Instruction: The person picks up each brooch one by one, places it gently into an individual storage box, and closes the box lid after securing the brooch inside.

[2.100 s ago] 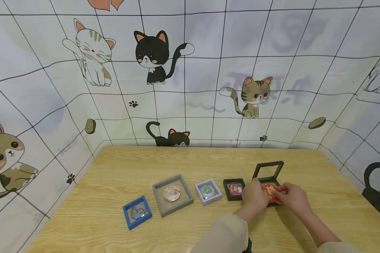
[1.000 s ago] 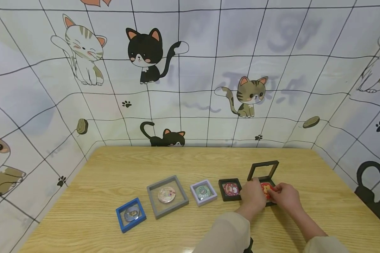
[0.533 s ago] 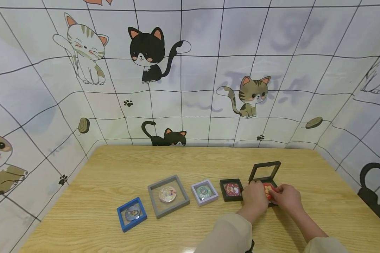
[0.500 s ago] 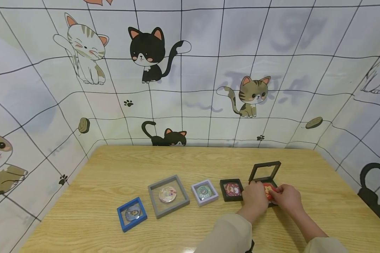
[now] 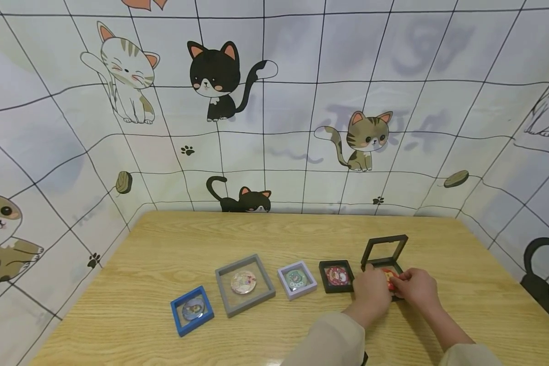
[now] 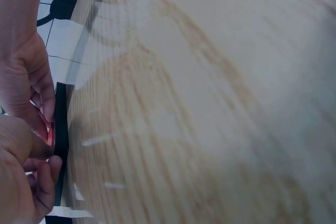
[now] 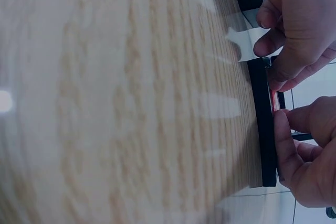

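A black display frame stands on the table at the right of the head view, its lid (image 5: 389, 238) raised. Inside it lies a red badge (image 5: 389, 277) with a yellow figure, partly covered by fingers. My left hand (image 5: 371, 291) has its fingers curled at the badge's left side and hides that part of the frame. From the right, my right hand (image 5: 419, 291) pinches the badge's edge between thumb and fingers. In the right wrist view, fingertips of both hands meet over a thin red edge (image 7: 273, 99) just above the black frame side (image 7: 264, 129).
Left of the hands sits a closed black frame (image 5: 339, 290) with a red round badge. Further left lie a lavender frame (image 5: 304, 293), a large grey frame (image 5: 251, 304) and a blue frame (image 5: 196, 325), each holding a round badge. A cat-patterned cloth rises behind the table (image 5: 274, 231).
Both hands stay at the raised-lid frame. The red badge is more covered by fingers, and more of the frame's far inside shows. The head view has shifted slightly.
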Available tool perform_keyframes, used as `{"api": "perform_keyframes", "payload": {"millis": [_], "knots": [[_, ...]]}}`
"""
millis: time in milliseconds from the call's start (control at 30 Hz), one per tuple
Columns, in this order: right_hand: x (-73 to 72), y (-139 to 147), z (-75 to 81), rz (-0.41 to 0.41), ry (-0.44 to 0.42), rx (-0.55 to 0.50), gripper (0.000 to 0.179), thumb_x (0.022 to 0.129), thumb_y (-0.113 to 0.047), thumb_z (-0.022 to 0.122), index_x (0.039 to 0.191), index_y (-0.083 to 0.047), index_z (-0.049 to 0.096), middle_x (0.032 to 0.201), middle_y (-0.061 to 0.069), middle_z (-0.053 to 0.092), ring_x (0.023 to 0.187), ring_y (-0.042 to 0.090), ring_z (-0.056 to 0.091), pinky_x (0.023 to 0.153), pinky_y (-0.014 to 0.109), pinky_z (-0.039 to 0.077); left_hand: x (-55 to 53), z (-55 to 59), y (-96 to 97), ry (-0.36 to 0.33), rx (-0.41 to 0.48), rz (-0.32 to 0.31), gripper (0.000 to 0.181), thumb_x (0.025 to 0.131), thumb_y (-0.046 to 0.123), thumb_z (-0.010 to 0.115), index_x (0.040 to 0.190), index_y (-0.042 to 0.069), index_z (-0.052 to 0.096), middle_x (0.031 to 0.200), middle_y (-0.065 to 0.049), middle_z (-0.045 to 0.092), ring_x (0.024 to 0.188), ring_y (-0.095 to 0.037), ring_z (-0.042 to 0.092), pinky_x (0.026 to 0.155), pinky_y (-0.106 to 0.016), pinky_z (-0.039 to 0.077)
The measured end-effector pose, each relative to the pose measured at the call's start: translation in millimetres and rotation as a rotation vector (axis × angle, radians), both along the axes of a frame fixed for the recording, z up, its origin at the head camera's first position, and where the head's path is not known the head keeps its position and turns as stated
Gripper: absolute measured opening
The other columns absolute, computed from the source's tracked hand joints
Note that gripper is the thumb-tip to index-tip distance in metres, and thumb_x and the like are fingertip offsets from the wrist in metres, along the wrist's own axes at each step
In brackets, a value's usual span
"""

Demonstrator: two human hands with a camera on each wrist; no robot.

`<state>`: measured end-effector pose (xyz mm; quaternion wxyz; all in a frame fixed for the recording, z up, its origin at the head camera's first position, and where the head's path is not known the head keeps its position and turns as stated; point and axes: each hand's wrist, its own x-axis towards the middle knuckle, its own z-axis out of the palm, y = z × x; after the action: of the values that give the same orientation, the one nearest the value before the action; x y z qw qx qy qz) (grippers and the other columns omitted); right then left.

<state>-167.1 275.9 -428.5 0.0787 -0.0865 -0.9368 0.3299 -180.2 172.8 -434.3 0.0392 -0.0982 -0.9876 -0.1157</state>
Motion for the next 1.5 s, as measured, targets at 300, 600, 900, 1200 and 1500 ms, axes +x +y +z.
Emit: {"api": "perform_keyframes", "payload": {"millis": [300, 600, 900, 1200, 1500], "knots": [[-1.9, -0.5, 2.4, 0.007, -0.029, -0.044, 0.020, 0.079, -0.010, 0.063, 0.072, 0.008, 0.057, 0.053, 0.005, 0.060, 0.047, 0.011, 0.058, 0.045, 0.021, 0.043, 3.0, 9.7, -3.6, -0.024, -0.073, -0.019, 0.015, 0.071, 0.038, 0.072, 0.074, 0.024, 0.066, 0.083, 0.008, 0.051, 0.061, -0.011, 0.054, 0.052, -0.026, 0.045], [-3.0, 4.2, 3.6, 0.028, -0.055, -0.017, 0.021, 0.081, -0.012, 0.061, 0.074, 0.008, 0.059, 0.054, 0.003, 0.060, 0.048, 0.010, 0.057, 0.047, 0.024, 0.042, 2.1, 19.7, -7.5, -0.039, 0.090, 0.029, 0.019, 0.069, 0.036, 0.072, 0.066, 0.020, 0.062, 0.068, 0.007, 0.052, 0.060, -0.008, 0.053, 0.050, -0.028, 0.044], [2.1, 15.3, 4.8, 0.061, -0.140, -0.106, 0.024, 0.082, -0.006, 0.050, 0.093, 0.015, 0.052, 0.070, 0.009, 0.059, 0.056, 0.014, 0.058, 0.051, 0.027, 0.049, -15.7, 34.0, -34.6, -0.062, 0.495, 0.047, 0.038, 0.078, 0.018, 0.060, 0.047, 0.013, 0.039, 0.043, 0.005, 0.034, 0.036, -0.008, 0.026, 0.032, -0.022, 0.019], [1.0, 32.4, 5.9, 0.185, -0.209, 0.074, 0.055, 0.076, -0.007, 0.061, 0.113, 0.023, 0.033, 0.089, 0.034, 0.054, 0.076, 0.033, 0.057, 0.061, 0.039, 0.046, -28.5, 41.1, -54.1, -0.161, 0.775, 0.024, 0.030, 0.079, 0.015, 0.058, 0.108, 0.009, 0.056, 0.055, 0.001, 0.047, 0.043, -0.010, 0.036, 0.043, -0.024, 0.030], [-1.3, 30.9, 0.4, 0.250, -0.290, 0.072, 0.073, 0.073, -0.014, 0.069, 0.118, 0.024, 0.024, 0.097, 0.041, 0.049, 0.081, 0.034, 0.057, 0.065, 0.040, 0.046, -36.1, 44.6, -56.3, -0.274, 0.826, -0.107, 0.042, 0.091, 0.031, 0.050, 0.132, 0.027, 0.043, 0.054, 0.001, 0.055, 0.045, -0.012, 0.053, 0.057, -0.021, 0.041]]}}
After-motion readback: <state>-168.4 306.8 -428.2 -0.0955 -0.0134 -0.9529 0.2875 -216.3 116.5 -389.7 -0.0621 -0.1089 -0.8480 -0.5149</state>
